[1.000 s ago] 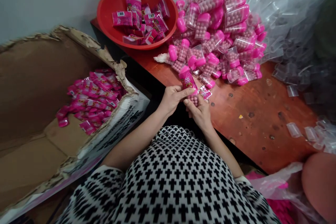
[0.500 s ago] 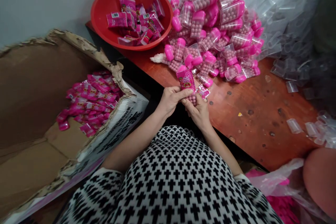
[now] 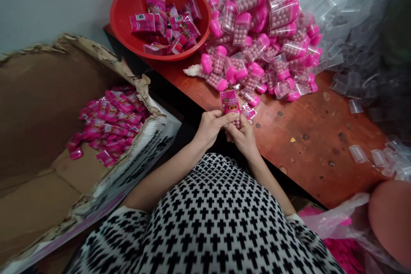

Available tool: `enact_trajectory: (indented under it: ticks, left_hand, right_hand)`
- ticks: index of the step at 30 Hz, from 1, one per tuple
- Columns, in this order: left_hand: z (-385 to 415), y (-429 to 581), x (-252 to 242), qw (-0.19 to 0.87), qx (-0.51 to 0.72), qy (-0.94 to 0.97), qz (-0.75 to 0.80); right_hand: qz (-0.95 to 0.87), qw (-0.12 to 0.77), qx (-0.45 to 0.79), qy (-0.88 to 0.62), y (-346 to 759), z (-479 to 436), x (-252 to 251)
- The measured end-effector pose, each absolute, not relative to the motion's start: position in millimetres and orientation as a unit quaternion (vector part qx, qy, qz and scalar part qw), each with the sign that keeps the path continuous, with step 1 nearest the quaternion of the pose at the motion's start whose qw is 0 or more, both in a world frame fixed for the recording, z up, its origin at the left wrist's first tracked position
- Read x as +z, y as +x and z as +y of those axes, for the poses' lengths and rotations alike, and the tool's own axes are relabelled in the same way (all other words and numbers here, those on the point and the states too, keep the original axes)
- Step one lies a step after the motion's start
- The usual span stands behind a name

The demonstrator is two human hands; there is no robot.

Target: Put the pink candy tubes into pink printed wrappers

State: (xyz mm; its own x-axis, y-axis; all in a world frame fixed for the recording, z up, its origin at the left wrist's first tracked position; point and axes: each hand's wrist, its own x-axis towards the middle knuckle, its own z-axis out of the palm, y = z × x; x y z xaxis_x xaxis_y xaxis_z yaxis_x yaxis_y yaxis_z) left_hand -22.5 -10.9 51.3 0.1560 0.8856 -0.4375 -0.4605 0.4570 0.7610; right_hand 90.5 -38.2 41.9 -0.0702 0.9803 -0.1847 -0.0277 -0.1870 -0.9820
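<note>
View: head, places taken from the red basin (image 3: pixel 123 8).
Sleeved container (image 3: pixel 230 101): right of the basin and nearer the wearer, at the near edge of the table (image 3: pixel 321 109); pink printed film over its far part, pink beads (image 3: pixel 236 123) showing at the near end.
Left hand (image 3: pixel 208 127): thumb and fingers pinched on the film.
Right hand (image 3: pixel 243 136): fingers grasping the bead end.
Handling: probably light; body looks stiff, film thin, slick, likely to crease or tear under a hard pull.
Hold: bead end suits a firm grip; film, a light pinch.
Loose packet (image 3: pixel 248 111): on table, basin's near right, just beside right hand.
Container heap (image 3: pixel 257 47): right of the basin.
Cardboard box (image 3: pixel 45 107): basin's near left, pink packets (image 3: pixel 109 122) inside.
</note>
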Motion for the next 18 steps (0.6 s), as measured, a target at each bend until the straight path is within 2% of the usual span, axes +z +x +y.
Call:
enact_trajectory:
  ticks: [4, 14, 18]
  left_hand:
    - [-8, -32, 55, 0.736, 0.5, 0.17, 0.424]
    - [-26, -33, 61, 0.762, 0.492, 0.166, 0.387]
    - [-27, -63, 78, 0.688, 0.587, 0.152, 0.399]
  right_hand:
    - [-0.406, 0.454, 0.665, -0.431, 95, -41, 43]
    - [-0.357, 0.479, 0.666, -0.447, 78, -29, 42]
    - [-0.368, 0.481, 0.661, -0.442, 82, -25, 52]
